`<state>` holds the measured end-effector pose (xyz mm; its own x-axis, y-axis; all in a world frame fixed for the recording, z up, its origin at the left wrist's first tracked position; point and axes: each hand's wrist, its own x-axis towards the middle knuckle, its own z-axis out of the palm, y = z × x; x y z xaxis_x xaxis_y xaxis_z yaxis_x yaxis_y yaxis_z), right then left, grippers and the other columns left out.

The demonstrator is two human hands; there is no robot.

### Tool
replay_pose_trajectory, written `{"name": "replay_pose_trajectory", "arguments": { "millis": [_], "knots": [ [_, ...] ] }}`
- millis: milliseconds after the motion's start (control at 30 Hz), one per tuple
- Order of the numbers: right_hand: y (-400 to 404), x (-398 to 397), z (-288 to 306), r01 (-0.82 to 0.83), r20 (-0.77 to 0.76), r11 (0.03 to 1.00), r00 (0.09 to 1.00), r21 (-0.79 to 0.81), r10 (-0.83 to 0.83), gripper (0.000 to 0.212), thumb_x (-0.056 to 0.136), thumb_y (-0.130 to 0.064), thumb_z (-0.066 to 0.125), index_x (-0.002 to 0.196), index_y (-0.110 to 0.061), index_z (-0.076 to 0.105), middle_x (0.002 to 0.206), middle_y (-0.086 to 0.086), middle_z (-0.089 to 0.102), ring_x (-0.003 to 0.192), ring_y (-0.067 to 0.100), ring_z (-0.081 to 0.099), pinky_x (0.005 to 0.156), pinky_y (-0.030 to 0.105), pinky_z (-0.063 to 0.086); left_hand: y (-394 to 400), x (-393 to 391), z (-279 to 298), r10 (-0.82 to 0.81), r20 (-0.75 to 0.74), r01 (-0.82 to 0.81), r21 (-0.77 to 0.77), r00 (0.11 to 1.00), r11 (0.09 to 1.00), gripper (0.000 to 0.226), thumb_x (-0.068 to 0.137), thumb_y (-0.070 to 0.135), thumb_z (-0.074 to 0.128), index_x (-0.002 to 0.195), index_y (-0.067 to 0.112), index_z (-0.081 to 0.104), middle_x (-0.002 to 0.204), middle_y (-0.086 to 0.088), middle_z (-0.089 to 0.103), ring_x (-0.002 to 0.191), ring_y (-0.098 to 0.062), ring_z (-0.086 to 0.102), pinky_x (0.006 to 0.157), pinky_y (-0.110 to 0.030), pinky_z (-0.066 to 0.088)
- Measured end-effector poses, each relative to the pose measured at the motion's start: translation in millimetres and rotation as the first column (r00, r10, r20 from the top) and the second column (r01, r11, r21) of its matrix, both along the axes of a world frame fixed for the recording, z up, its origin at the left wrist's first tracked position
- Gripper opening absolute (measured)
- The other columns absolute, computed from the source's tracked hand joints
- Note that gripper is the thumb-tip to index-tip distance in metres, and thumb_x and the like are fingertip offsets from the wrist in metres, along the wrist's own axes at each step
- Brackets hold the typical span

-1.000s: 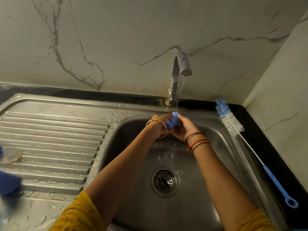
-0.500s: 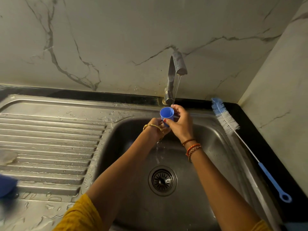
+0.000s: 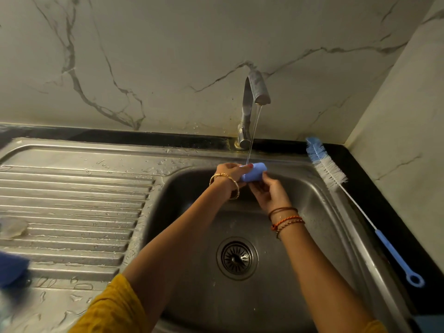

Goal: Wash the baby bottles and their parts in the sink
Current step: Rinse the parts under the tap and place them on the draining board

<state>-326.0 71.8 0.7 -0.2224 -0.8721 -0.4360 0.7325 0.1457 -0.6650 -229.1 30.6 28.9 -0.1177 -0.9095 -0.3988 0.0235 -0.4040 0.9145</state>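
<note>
Blue bottle cap (image 3: 254, 173) under the tap stream, gripped by left hand (image 3: 230, 174) and right hand (image 3: 269, 193).

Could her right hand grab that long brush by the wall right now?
Probably not yet: the right hand holds the blue cap under the tap. Nothing blocks the brush; she'd need to let go first.

Blue cap (image 3: 254, 172) now on its side under the stream, no longer mouth-up as half a second ago.
</note>
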Motion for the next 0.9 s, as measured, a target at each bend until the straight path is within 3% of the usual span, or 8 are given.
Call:
{"name": "replay_pose_trajectory", "arguments": {
  "millis": [133, 233, 300, 433, 500, 600, 767, 900],
  "knots": [
    [-10, 1, 13, -0.06, 0.076, 0.991, 0.996, 0.119, 0.051, 0.031, 0.095, -0.012, 0.046, 0.123, -0.001, 0.051, 0.114, 0.018, 0.06, 0.114, 0.028, 0.055, 0.089, 0.037, 0.047, -5, 0, 5, -0.019, 0.444, 0.112, -0.183, 0.896, 0.977, 0.046, 0.077, 0.03, 0.073, 0.114, 0.006, 0.059, 0.111, -0.013, 0.062, 0.099, -0.023, 0.061, 0.088, -0.036, 0.053],
    [-17, 3, 24, -0.128, -0.028, 0.966, 0.99, 0.223, 0.138, 0.022, 0.096, -0.015, 0.041, 0.094, 0.001, 0.056, 0.088, 0.017, 0.06, 0.082, 0.026, 0.058, 0.088, 0.036, 0.045, -4, 3, 8, 0.064, 0.568, 0.183, -0.368, 0.821, 0.912, 0.04, 0.075, 0.027, 0.075, 0.107, 0.007, 0.061, 0.107, -0.009, 0.061, 0.093, -0.019, 0.057, 0.078, -0.026, 0.049],
    [-18, 3, 28, -0.164, -0.076, 0.953, 0.979, 0.256, 0.189, 0.027, 0.097, -0.016, 0.037, 0.082, -0.001, 0.054, 0.081, 0.018, 0.058, 0.075, 0.027, 0.055, 0.086, 0.038, 0.045, -3, 7, 11, 0.118, 0.636, 0.268, -0.477, 0.762, 0.837, 0.034, 0.078, 0.026, 0.074, 0.104, 0.007, 0.062, 0.108, -0.009, 0.062, 0.094, -0.019, 0.055, 0.076, -0.023, 0.041],
    [-16, -1, 29, -0.265, -0.03, 0.936, 0.96, 0.234, 0.279, 0.029, 0.095, -0.022, 0.038, 0.091, 0.0, 0.056, 0.091, 0.02, 0.061, 0.089, 0.03, 0.057, 0.088, 0.039, 0.042, 0, 11, 16, 0.126, 0.686, 0.408, -0.559, 0.717, 0.721, 0.034, 0.078, 0.023, 0.073, 0.108, 0.009, 0.063, 0.116, -0.01, 0.058, 0.104, -0.022, 0.053, 0.08, -0.022, 0.037],
    [-16, -2, 27, -0.272, 0.038, 0.947, 0.962, 0.173, 0.27, 0.032, 0.095, -0.028, 0.04, 0.098, 0.0, 0.057, 0.097, 0.019, 0.061, 0.098, 0.029, 0.054, 0.091, 0.038, 0.039, 1, 11, 18, 0.139, 0.687, 0.433, -0.589, 0.713, 0.683, 0.035, 0.079, 0.023, 0.072, 0.11, 0.009, 0.063, 0.118, -0.01, 0.057, 0.105, -0.022, 0.053, 0.082, -0.022, 0.038],
    [-18, -5, 28, -0.207, 0.132, 0.975, 0.972, 0.086, 0.195, 0.034, 0.093, -0.033, 0.046, 0.103, -0.002, 0.056, 0.098, 0.017, 0.061, 0.094, 0.025, 0.056, 0.091, 0.034, 0.042, 2, 9, 22, 0.135, 0.667, 0.448, -0.623, 0.733, 0.641, 0.035, 0.08, 0.019, 0.071, 0.112, 0.007, 0.063, 0.117, -0.013, 0.058, 0.106, -0.024, 0.055, 0.088, -0.025, 0.041],
    [-19, -11, 29, -0.072, 0.282, 0.995, 0.958, 0.073, 0.049, 0.028, 0.092, -0.028, 0.053, 0.101, -0.002, 0.056, 0.105, 0.016, 0.063, 0.111, 0.024, 0.056, 0.089, 0.033, 0.045, 1, -3, 23, 0.096, 0.674, 0.491, -0.621, 0.733, 0.611, 0.033, 0.084, 0.015, 0.066, 0.115, 0.007, 0.062, 0.117, -0.013, 0.06, 0.109, -0.022, 0.055, 0.094, -0.026, 0.041],
    [-19, -10, 23, -0.081, 0.225, 0.989, 0.973, 0.123, 0.052, 0.024, 0.093, -0.027, 0.049, 0.104, -0.006, 0.054, 0.101, 0.012, 0.06, 0.096, 0.022, 0.058, 0.087, 0.031, 0.043, -3, -16, 21, 0.038, 0.737, 0.541, -0.528, 0.674, 0.655, 0.027, 0.087, 0.024, 0.062, 0.111, 0.012, 0.065, 0.112, -0.008, 0.063, 0.104, -0.021, 0.058, 0.086, -0.023, 0.042]
  ]
}}
